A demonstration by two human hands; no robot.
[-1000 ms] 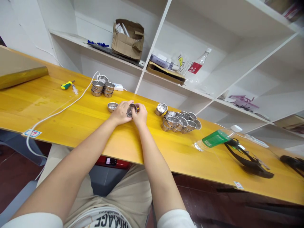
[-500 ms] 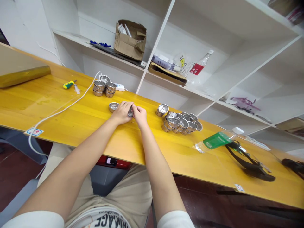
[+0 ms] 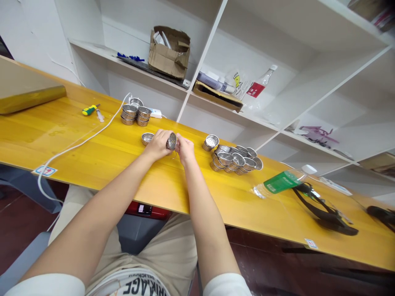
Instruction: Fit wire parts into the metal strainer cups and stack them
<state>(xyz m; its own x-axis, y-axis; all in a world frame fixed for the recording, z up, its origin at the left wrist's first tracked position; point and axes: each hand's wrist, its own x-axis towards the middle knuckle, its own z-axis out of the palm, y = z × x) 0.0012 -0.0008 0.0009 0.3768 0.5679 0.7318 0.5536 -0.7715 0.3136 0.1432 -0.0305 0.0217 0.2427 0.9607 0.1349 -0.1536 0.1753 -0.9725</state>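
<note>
My left hand is closed round a perforated metal strainer basket, tilted on its side with its holed bottom turned towards my right hand. Close beside it, my right hand has its fingers pinched together at the basket's right edge; what they grip is hidden. A thin curved wire shows under the two hands. Just left of my left hand, another strainer basket sits upright on the table, partly covered by the hand.
Stacked strainer baskets stand at the back left, and a larger cluster lies to the right. A white cable crosses the yellow table. There are also a screwdriver, a green-labelled bottle and a black strap.
My right hand has shifted slightly right, away from the basket's face. The basket in my left hand has turned, and more of its holed bottom shows now.
</note>
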